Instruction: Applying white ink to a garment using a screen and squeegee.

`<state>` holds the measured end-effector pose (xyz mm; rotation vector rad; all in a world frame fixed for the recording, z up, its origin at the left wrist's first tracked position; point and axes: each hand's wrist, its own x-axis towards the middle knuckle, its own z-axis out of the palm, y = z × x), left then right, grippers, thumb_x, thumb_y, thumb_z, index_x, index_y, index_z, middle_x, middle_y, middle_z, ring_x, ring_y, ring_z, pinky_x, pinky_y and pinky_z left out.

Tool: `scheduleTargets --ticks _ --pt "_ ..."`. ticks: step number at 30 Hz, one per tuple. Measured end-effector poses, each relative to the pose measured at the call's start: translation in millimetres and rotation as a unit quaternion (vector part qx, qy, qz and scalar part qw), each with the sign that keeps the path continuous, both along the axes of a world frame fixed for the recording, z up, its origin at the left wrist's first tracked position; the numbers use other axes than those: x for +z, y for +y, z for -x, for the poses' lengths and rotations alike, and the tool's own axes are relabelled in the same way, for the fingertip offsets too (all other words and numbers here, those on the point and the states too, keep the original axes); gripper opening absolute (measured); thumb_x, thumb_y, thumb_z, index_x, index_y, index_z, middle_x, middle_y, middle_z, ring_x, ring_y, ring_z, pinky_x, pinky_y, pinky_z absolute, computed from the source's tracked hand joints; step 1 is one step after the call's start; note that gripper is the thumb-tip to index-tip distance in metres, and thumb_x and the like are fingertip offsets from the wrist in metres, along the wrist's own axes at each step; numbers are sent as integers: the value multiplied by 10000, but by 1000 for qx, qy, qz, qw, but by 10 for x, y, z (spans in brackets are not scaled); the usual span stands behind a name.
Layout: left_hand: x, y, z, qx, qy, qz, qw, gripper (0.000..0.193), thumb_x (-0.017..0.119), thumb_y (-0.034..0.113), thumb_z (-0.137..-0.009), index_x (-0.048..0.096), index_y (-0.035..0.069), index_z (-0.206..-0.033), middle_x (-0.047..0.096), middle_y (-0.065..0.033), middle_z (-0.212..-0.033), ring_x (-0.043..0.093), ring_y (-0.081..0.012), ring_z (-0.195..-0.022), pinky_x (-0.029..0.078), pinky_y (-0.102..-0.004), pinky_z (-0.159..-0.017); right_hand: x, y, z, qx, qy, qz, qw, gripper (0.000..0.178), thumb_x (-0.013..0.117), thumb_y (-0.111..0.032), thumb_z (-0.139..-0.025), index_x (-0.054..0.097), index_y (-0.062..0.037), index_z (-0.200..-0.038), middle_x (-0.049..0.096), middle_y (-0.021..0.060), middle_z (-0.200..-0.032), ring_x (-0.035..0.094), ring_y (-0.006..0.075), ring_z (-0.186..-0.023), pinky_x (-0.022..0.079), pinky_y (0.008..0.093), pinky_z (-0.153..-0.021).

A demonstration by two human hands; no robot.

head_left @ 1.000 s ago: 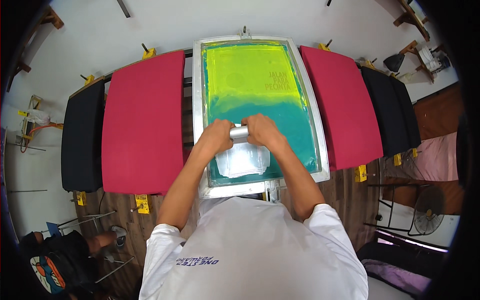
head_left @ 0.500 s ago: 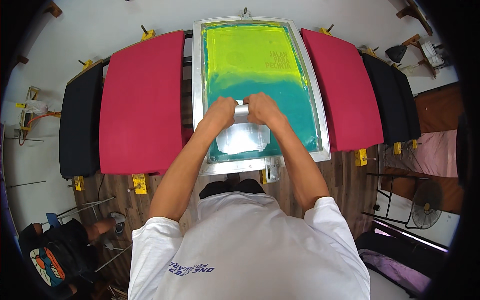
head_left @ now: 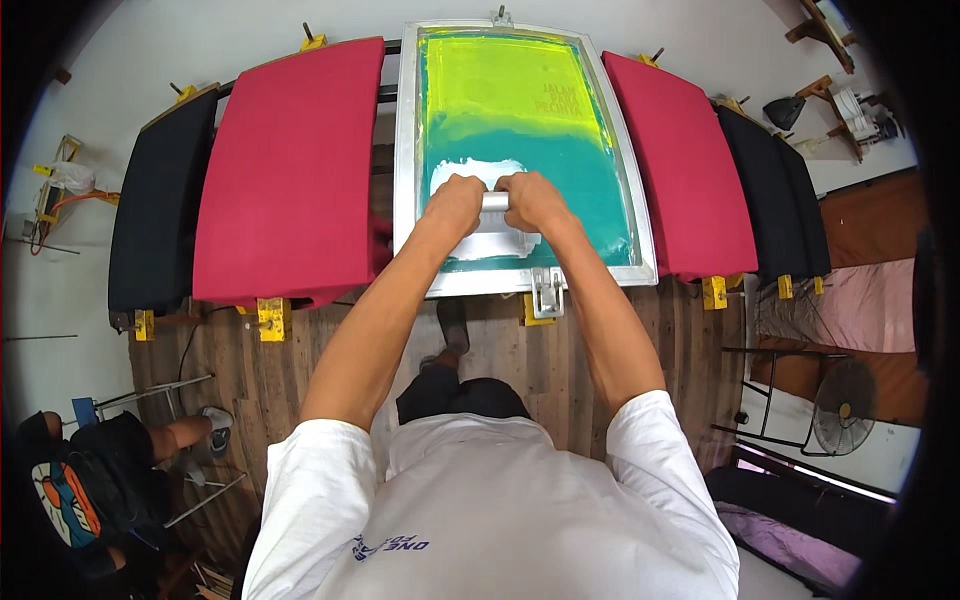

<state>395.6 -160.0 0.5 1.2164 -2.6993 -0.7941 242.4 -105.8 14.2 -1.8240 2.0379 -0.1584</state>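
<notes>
My left hand (head_left: 456, 207) and my right hand (head_left: 537, 205) are closed around the two ends of a squeegee (head_left: 495, 201) with a silvery metal handle. The squeegee rests inside a screen-printing frame (head_left: 407, 150) with a metal rim. White ink (head_left: 478, 172) lies on the mesh just beyond my hands and also shows on the near side. Teal covers the near part of the mesh (head_left: 590, 190), while its far part is yellow-green with faint lettering. Below the handle, my forearms partly hide the frame's near area.
Red fabric-covered boards (head_left: 285, 180) flank the frame, with black boards (head_left: 165, 205) farther out. A metal clamp (head_left: 547, 292) sits at the frame's near edge. At lower left is another person (head_left: 110, 485); a fan (head_left: 845, 408) stands at right.
My hands and the squeegee have come slightly nearer along the screen. White ink now shows beyond my hands. The whole view has shifted, and a foot shows below the frame.
</notes>
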Motion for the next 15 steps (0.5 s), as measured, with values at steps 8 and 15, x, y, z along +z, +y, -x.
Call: scheduleTargets --ticks 8,15 --pt "55 303 -135 -17 1 2 1000 299 647 -80 -746 748 22 -1008 706 -269 -919 708 -399 -889 576 -447 -821 82 300 -137 -4 8 -27 1000 374 631 15 -649 730 -75 -998 713 208 -878 689 380 -860 557 447 -787" --pt "36 533 -222 -23 12 4 1000 252 644 -74 -749 747 1 -967 706 -272 -898 708 -412 -858 581 -455 -795 63 547 -207 -6 -4 -25 1000 374 651 9 -651 732 -70 -1007 712 211 -891 687 381 -881 551 446 -809"
